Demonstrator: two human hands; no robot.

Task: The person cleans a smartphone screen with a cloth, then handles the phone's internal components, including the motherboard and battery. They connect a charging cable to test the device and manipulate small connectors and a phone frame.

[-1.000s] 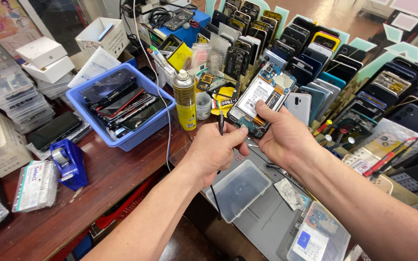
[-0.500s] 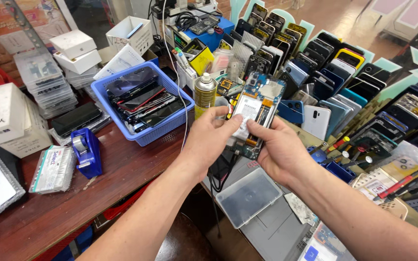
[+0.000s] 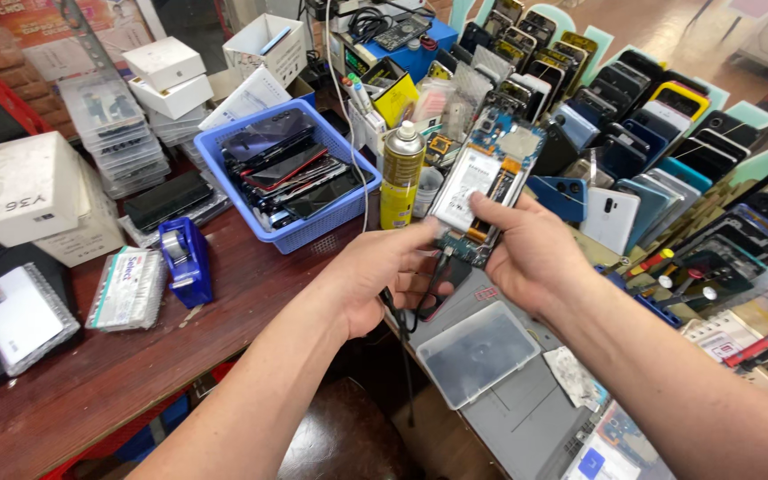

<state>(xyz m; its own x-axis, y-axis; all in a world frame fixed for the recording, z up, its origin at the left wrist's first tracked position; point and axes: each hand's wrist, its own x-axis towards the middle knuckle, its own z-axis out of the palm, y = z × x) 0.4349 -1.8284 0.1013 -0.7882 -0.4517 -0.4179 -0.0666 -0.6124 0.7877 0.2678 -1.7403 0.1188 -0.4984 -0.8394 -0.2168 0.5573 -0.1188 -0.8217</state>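
Silver-backed opened phone pinched between left hand, right hand.

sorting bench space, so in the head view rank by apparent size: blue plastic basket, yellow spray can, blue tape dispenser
1. blue plastic basket
2. yellow spray can
3. blue tape dispenser, close to the can, and nearer the camera, so unsure.

White boxes left; screens in blue basket
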